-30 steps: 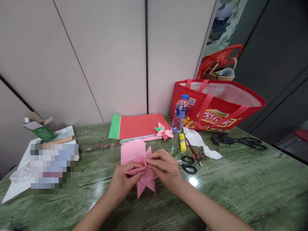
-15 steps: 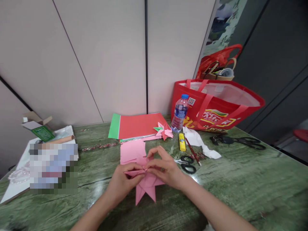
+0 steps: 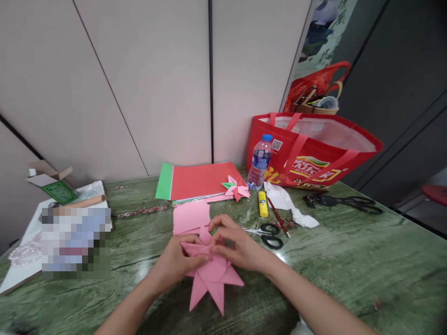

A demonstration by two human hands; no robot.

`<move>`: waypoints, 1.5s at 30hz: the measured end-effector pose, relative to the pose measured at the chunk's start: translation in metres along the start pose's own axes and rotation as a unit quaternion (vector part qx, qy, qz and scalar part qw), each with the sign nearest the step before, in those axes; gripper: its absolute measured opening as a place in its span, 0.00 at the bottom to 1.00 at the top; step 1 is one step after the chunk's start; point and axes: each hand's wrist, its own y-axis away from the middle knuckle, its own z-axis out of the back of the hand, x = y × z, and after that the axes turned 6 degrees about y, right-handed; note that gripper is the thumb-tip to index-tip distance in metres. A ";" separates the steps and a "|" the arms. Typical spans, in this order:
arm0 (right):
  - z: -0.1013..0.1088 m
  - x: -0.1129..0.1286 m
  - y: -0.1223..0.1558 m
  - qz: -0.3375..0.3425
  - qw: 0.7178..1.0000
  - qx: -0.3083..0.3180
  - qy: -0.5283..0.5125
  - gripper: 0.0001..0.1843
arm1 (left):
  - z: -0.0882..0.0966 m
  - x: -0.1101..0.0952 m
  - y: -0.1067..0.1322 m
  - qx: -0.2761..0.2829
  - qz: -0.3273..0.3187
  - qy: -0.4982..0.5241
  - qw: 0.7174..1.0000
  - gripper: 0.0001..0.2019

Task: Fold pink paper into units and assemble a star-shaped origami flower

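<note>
A pink folded-paper star (image 3: 212, 274) with several long points is held between my two hands, its lower points spread toward me. My left hand (image 3: 176, 258) pinches its upper left point between thumb and fingers. Close to the star's centre, my right hand (image 3: 233, 244) grips the upper part with fingers bent, hiding some of the folds. Pink paper sheets (image 3: 191, 217) lie just beyond the star. Farther back, a smaller star in pink, red and green (image 3: 237, 188) rests on a stack of coloured paper (image 3: 204, 181).
Black-handled scissors (image 3: 270, 235), a yellow glue stick (image 3: 263, 204), a red pencil (image 3: 278, 217) and white tissue (image 3: 291, 204) lie to the right. Behind them stand a water bottle (image 3: 260, 163) and red bag (image 3: 303, 153). Larger black scissors (image 3: 349, 203) lie far right; a green box (image 3: 57, 188) is left.
The pink star has tilted so more of its face shows, its lower points reaching nearer to me. Both hands keep their hold on it. The view has shifted slightly.
</note>
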 end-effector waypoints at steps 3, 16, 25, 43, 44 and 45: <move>-0.004 0.000 0.000 -0.018 0.999 -0.026 -0.037 0.06 | 0.002 0.004 -0.001 -0.004 0.005 0.023 1.000 0.09; 0.002 -0.003 0.000 -0.062 0.989 0.094 -0.096 0.06 | 0.001 0.002 0.001 0.020 0.043 0.058 0.997 0.12; -0.005 -0.001 0.000 -0.094 0.990 0.037 -0.098 0.04 | 0.004 0.004 -0.001 0.014 0.076 0.109 0.991 0.12; -0.007 -0.003 0.002 -0.087 0.990 0.025 -0.110 0.04 | 0.004 0.006 0.000 0.024 0.066 0.088 0.994 0.12; -0.006 -0.002 0.002 -0.084 0.991 0.032 -0.103 0.04 | 0.004 0.006 -0.001 0.028 0.067 0.089 0.993 0.12; -0.005 -0.002 0.002 -0.081 0.991 0.043 -0.098 0.05 | 0.004 0.006 -0.001 0.032 0.070 0.090 0.993 0.12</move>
